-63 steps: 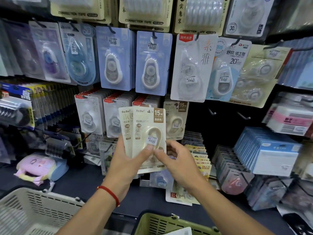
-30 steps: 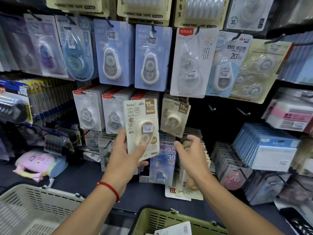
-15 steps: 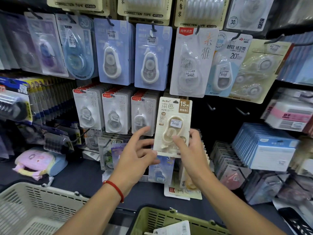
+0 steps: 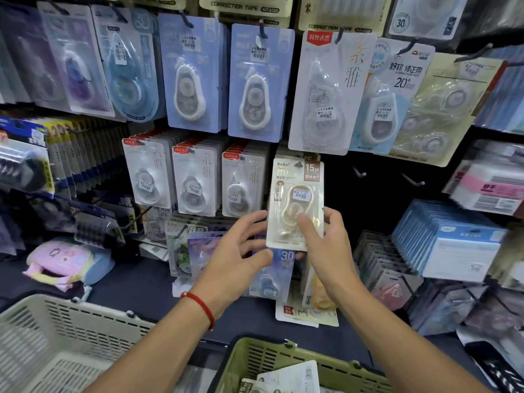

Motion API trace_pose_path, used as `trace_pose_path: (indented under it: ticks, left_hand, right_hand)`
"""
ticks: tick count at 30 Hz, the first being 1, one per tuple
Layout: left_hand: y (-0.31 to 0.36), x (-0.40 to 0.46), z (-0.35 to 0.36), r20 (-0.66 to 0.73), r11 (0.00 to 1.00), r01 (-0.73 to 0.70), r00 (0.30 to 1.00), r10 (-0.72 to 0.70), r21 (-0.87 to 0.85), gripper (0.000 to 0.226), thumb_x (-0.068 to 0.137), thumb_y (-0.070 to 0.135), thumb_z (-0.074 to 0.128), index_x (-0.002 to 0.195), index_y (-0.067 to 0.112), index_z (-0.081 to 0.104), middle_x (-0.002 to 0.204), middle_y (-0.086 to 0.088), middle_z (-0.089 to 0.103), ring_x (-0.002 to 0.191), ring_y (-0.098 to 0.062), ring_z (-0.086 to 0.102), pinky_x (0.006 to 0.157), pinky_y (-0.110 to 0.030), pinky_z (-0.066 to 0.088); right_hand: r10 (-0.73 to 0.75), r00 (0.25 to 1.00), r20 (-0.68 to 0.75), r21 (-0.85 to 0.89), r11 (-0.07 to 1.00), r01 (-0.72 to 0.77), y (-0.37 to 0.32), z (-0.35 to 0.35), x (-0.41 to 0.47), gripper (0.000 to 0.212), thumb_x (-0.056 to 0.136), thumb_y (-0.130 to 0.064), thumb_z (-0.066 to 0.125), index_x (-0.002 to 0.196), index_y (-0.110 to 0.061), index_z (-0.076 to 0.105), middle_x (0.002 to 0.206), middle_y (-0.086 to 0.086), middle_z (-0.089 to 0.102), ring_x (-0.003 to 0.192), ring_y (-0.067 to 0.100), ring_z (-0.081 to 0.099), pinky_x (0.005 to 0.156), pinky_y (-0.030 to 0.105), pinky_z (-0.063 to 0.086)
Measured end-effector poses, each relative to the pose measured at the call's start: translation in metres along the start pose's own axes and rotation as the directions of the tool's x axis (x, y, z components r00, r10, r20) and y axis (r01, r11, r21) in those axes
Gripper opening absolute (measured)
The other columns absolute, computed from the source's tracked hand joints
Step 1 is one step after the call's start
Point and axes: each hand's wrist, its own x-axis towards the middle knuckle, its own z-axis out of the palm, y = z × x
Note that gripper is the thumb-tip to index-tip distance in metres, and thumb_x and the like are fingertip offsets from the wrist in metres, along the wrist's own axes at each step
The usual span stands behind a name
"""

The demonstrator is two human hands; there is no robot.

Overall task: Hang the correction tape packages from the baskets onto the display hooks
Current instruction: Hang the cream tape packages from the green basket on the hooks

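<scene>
My right hand (image 4: pixel 326 248) pinches a cream correction tape package (image 4: pixel 295 205), thumb on its clear blister, fingers behind. The package stands upright against the display with its top hole at a hook (image 4: pixel 298 165), in front of more cream packs of the same kind. The spread fingers of my left hand (image 4: pixel 241 251) touch the package's lower left edge. At the bottom, the green basket (image 4: pixel 283 354) holds more packages (image 4: pixel 286 377). A white basket (image 4: pixel 56 321) sits at the lower left.
Two bare hooks (image 4: pixel 360 173) (image 4: pixel 414 182) stick out right of the cream packs. Grey-white tape packs (image 4: pixel 195 188) hang to the left and blue ones (image 4: pixel 258 83) above. Stacked blue boxes (image 4: pixel 453 245) fill the right. Loose packs (image 4: pixel 309 307) lie on the dark shelf below.
The cream package passed from my left hand to my right and moved right and up to the hook. My left hand let go and now only touches its edge.
</scene>
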Motion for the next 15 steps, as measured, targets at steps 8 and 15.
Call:
trace_pose_path:
  ticks: [8, 15]
  left_hand:
    - [-0.009, 0.027, -0.008, -0.058, 0.738, -0.094, 0.982, 0.178, 0.668, 0.077, 0.090, 0.000, 0.065, 0.159, 0.025, 0.041, 0.172, 0.009, 0.021, 0.159, -0.010, 0.016, 0.125, -0.023, 0.013]
    - [-0.023, 0.045, -0.017, -0.005, 0.659, -0.115, 0.984, 0.177, 0.743, 0.086, 0.091, 0.002, 0.067, 0.165, 0.023, 0.028, 0.175, 0.014, -0.007, 0.161, -0.007, 0.000, 0.123, -0.020, 0.012]
  right_hand:
    - [-0.458, 0.837, 0.298, -0.693, 0.500, 0.520, 0.021, -0.012, 0.010, 0.061, 0.097, -0.018, 0.064, 0.155, -0.014, 0.044, 0.162, 0.007, 0.037, 0.150, 0.025, 0.037, 0.121, 0.041, 0.035]
    - [-0.294, 0.845, 0.446, -0.826, 0.229, 0.515, 0.015, 0.013, 0.051, 0.059, 0.096, -0.028, 0.057, 0.152, -0.015, 0.043, 0.175, 0.006, 0.010, 0.162, 0.027, 0.010, 0.123, 0.054, 0.030]
